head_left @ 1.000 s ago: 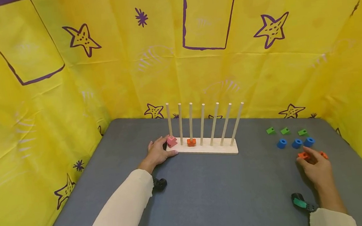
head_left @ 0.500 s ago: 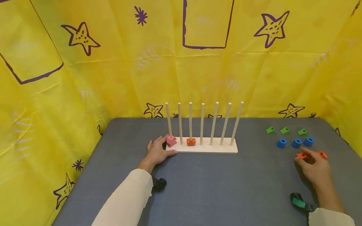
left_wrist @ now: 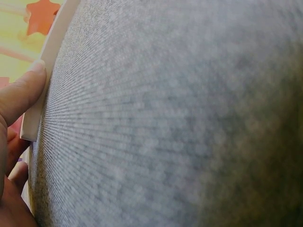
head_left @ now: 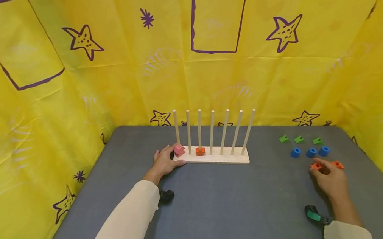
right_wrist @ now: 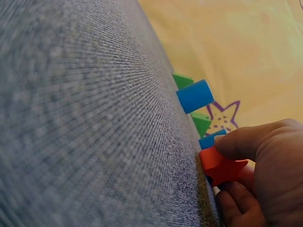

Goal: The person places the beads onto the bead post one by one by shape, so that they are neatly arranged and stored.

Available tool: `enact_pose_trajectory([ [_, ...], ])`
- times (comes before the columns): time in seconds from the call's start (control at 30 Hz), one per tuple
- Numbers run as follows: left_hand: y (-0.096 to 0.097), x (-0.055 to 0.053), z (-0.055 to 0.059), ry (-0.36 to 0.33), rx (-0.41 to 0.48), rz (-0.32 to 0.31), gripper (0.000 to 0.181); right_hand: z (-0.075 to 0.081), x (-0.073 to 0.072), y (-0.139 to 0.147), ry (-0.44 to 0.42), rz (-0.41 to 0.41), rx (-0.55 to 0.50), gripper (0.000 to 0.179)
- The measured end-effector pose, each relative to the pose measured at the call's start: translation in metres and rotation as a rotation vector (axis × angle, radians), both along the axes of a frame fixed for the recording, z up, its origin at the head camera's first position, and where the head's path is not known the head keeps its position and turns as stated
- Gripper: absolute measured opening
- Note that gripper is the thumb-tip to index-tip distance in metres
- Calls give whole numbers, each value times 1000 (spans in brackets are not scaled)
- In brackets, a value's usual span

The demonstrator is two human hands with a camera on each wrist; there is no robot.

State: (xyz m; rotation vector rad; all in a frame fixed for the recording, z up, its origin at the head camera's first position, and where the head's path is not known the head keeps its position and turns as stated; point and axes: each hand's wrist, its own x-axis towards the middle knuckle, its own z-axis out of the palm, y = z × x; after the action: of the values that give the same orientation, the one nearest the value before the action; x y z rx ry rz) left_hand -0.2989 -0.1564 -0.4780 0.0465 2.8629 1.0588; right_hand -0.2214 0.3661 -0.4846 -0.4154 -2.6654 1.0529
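Note:
A pale wooden base (head_left: pixel 227 158) carries a row of several upright pegs. My left hand (head_left: pixel 162 163) grips the base's left end, thumb on the front edge and fingers behind; in the left wrist view the thumb (left_wrist: pixel 26 92) presses the base's edge. Around the leftmost peg sits a pink block (head_left: pixel 179 151), and an orange block (head_left: pixel 200 151) is on the third peg. At the right, my right hand (head_left: pixel 334 179) pinches an orange star-shaped block (right_wrist: pixel 223 166) between thumb and fingers, close to the table. Another orange block (head_left: pixel 338 164) lies just beyond that hand.
Three blue cylinders (head_left: pixel 311 152) and three green blocks (head_left: pixel 299 139) lie in rows behind the right hand. A yellow printed cloth (head_left: pixel 134 86) encloses the grey table (head_left: pixel 233 207) at the back and sides. Dark devices are strapped near both wrists.
The head view has shifted slightly. The left hand keeps its hold on the base, and the right hand stays at the orange star-shaped block with hardly any movement.

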Motion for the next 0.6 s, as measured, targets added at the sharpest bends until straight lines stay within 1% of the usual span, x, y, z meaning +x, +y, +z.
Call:
enact_pose_trajectory([
  [0.17,-2,1,-1,10,6,0,85,0,0,-1,-3,-32,-37,50],
  [0.3,-4,0,-3,38,-18,-22,84,1,0,-3,2,-100,-81,53],
  [0.37,-4,-1,-4,47,-23,-31,83,4,0,-5,15,-129,-121,55],
  [0.47,-4,-2,-5,53,-18,-36,82,13,1,-9,43,-136,-191,56],
  [0.53,-3,-3,-5,54,-14,-33,82,22,2,-12,69,-121,-239,58],
  [0.6,-3,-3,-5,54,-17,-34,82,32,3,-17,81,-95,-259,60],
])
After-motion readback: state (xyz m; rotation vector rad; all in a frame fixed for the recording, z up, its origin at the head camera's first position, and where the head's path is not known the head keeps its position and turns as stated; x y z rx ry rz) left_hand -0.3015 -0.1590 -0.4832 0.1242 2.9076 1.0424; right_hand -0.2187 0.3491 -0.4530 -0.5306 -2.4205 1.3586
